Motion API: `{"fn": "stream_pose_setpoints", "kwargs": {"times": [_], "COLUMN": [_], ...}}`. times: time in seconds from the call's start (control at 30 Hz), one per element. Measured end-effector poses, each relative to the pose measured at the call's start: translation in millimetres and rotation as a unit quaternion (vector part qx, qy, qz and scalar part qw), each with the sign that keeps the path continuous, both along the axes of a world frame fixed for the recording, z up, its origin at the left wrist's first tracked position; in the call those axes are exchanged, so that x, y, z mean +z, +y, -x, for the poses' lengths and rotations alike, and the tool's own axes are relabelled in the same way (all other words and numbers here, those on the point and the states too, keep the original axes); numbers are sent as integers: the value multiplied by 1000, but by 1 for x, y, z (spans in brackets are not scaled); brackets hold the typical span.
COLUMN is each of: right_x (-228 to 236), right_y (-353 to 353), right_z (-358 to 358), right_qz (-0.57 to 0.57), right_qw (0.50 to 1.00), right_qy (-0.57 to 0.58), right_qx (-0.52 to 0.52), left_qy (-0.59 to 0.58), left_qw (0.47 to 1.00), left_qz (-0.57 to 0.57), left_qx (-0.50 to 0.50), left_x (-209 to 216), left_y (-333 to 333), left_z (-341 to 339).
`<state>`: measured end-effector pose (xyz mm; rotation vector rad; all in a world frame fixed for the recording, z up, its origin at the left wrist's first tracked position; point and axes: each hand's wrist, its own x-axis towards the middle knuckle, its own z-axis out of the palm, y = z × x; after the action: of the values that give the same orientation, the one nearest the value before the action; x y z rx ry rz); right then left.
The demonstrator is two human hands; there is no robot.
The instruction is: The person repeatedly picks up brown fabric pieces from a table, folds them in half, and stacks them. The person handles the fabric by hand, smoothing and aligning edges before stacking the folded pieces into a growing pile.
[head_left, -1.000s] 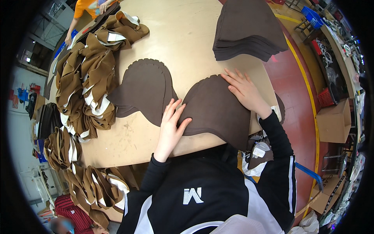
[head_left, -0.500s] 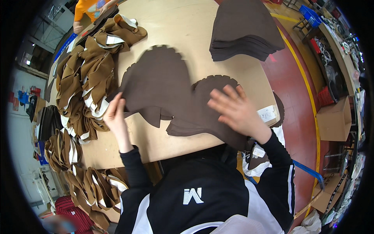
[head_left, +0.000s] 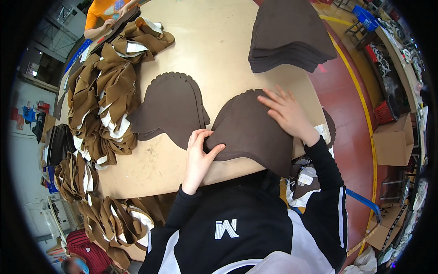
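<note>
Tan worktable (head_left: 219, 55): left hand (head_left: 198, 155) back from far left, now pinching dark brown scalloped foam piece (head_left: 251, 132); right hand (head_left: 287, 114) flat, fingers spread on it.

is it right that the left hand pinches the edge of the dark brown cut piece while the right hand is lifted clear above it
Not quite. The left hand does pinch the edge of the dark brown cut piece, but the right hand lies flat on it, fingers spread, as the head view shows.

ahead of your right hand (head_left: 289, 116) bare tan tabletop (head_left: 219, 50) lies open up to the tall stack of dark brown foam sheets (head_left: 289, 36); left of your left hand (head_left: 198, 157), heaped brown-and-white fabric pieces (head_left: 107, 105) block the way.
</note>
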<state>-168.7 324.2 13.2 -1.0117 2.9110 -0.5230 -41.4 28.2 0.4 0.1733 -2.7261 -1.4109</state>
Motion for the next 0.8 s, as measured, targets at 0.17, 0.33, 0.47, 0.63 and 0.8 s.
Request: {"fn": "stream_pose_setpoints", "kwargs": {"times": [0.17, 0.33, 0.47, 0.63, 0.8], "right_x": [-9, 17, 37, 35, 28], "right_y": [21, 4, -13, -20, -19], "right_z": [7, -22, -46, -53, -58], "right_qz": [-12, 7, 18, 19, 30], "right_qw": [990, 990, 994, 994, 992], "right_qy": [85, 127, 110, 105, 108], "right_qx": [-109, -61, 9, 32, 53], "left_qy": [89, 66, 29, 188, 125], "left_qw": [995, 996, 997, 980, 972], "left_qz": [30, -40, -6, 55, -158], "left_qx": [15, 55, 65, 41, 121], "left_x": [5, 5, 11, 0, -2], "left_y": [4, -5, -12, -21, -47], "left_z": [0, 12, 17, 21, 18]}}
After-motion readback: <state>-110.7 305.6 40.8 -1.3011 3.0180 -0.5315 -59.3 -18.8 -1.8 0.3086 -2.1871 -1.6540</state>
